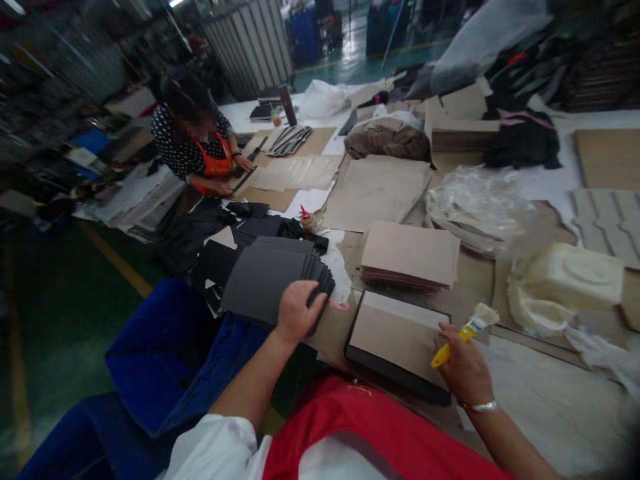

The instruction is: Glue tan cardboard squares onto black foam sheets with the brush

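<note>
My left hand [300,310] is at the near right edge of a fanned stack of black sheets [270,273], its fingers and thumb closed on the edge of a sheet. How many sheets it grips I cannot tell. In my right hand [465,367] is a paintbrush [465,337] with a yellow handle and pale bristles that point up and right. That hand rests at the right edge of a tan board [395,337], which lies on a black piece [400,375] right in front of me. A pale strip shows along the board's far side.
Behind the board stands a stack of tan boards [407,257]. A cream plastic container [565,287] is at the right, below clear plastic wrap [480,207]. A red-tipped bottle [307,219] stands beyond the black sheets. Across the table a co-worker [200,143] handles strips. A blue bin [170,360] is left.
</note>
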`<state>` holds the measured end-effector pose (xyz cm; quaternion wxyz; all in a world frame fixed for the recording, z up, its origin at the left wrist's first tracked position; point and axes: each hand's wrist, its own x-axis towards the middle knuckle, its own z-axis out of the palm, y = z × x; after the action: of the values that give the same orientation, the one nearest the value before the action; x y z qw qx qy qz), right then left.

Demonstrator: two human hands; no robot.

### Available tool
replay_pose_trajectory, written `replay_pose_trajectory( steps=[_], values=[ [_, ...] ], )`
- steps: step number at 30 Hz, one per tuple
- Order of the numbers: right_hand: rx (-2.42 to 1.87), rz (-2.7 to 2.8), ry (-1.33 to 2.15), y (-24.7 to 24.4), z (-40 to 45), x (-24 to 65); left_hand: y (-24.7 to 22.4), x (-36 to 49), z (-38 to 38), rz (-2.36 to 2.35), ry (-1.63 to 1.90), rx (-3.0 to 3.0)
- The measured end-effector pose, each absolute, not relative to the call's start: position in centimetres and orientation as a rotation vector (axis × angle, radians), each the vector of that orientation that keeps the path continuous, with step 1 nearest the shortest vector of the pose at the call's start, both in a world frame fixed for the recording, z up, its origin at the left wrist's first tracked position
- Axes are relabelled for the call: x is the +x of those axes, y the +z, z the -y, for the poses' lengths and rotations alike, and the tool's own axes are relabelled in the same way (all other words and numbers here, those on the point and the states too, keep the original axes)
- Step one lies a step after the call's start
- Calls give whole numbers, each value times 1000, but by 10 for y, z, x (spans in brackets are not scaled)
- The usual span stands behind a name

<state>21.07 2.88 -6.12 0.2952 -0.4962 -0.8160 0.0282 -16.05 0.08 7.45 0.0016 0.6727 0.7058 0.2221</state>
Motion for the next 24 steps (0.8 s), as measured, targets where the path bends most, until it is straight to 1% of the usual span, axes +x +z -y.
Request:
replay_pose_trajectory(
  steps=[1,2,4,5,7,10,13,17,20,21,23,24],
  values=[
    [-1276,2160,84,-56,-28,203,86,-187,-2,-2449,714,1989],
    [-1234,2154,102,-50,-27,194,95,-215,-4,-2656,654,1846],
    [-1176,2155,152,-41,-25,179,107,-268,-9,-2910,421,1435],
    [-1166,2156,170,-38,-25,174,110,-291,-10,-2902,313,1232],
    [-1167,2154,191,-35,-24,167,115,-325,-11,-2820,164,1040],
    [-1162,2139,186,-33,-23,166,119,-345,-10,-2786,39,1109],
    [-1147,2120,183,-30,-22,168,122,-347,-9,-2833,27,1231],
    [-1185,2073,229,-26,-21,167,135,-341,-1,-2900,213,1254],
    [-1252,1994,347,-20,-14,165,160,-327,16,-2873,539,1162],
    [-1272,1958,419,-17,-11,164,170,-320,21,-2835,675,1099],
    [-1313,1860,615,-9,-3,161,187,-303,29,-2547,991,1089],
    [-1325,1796,725,-5,1,159,192,-292,30,-2415,1095,1114]
  ],
)
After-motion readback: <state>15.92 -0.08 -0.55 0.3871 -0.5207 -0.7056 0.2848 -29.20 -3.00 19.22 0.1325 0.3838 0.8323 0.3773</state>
